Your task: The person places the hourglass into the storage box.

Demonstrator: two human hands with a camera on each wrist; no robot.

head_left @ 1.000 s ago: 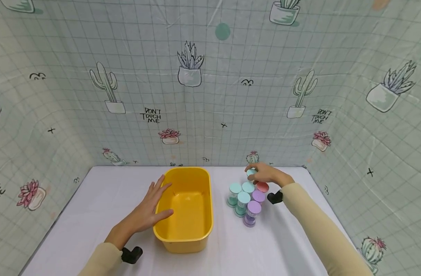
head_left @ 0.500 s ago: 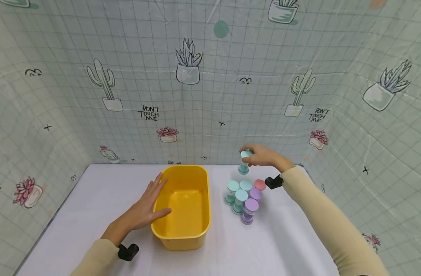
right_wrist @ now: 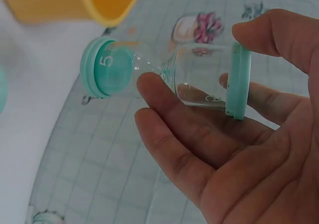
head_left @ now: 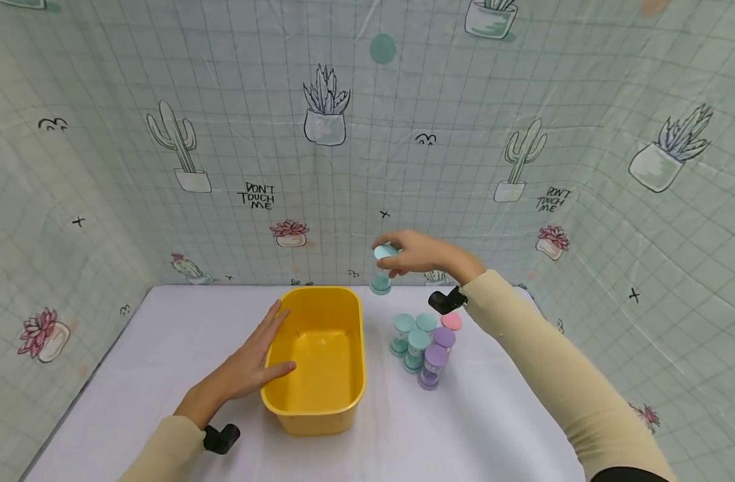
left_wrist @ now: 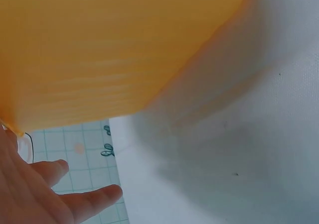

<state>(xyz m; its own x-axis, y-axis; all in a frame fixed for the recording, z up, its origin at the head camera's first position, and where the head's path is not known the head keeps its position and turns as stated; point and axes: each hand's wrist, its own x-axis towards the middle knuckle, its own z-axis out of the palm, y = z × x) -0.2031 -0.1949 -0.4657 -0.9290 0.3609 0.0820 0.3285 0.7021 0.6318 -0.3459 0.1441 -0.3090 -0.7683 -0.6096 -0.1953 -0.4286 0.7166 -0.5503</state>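
Gripping the teal hourglass [head_left: 381,273], the right hand [head_left: 414,253] is curling its thumb and fingers round the upper cap and glass. The hourglass is hanging in the air near the far edge of the white table [head_left: 416,435], beyond the far right corner of the yellow bin [head_left: 316,423], before the printed backdrop [head_left: 355,181]. The left hand [head_left: 252,365] is resting at the bin's left rim, its fingers spread and fairly straight, its thumb reaching over the inside.

The head view alone is showing the whole group standing right of the bin: three teal timers [head_left: 418,341], two purple timers [head_left: 434,365] and a pink-capped timer [head_left: 451,322], partly hidden. The right wrist view is revealing what the head view is leaving too small: a numeral 5 beside the lower cap, a clear bulb nearest the palm, the thumb pressing the upper cap's edge, and two fingers lying alongside the narrow waist. The left wrist view is adding the bin's outer side wall, blurred, with two fingers extending outside it.

In the head view the hourglass's long axis is running nearly upright, its top leaning slightly right; the teal-filled end is pointing down, the gripped end up. In the right wrist view the same axis is lying crosswise, the filled end pointing left.
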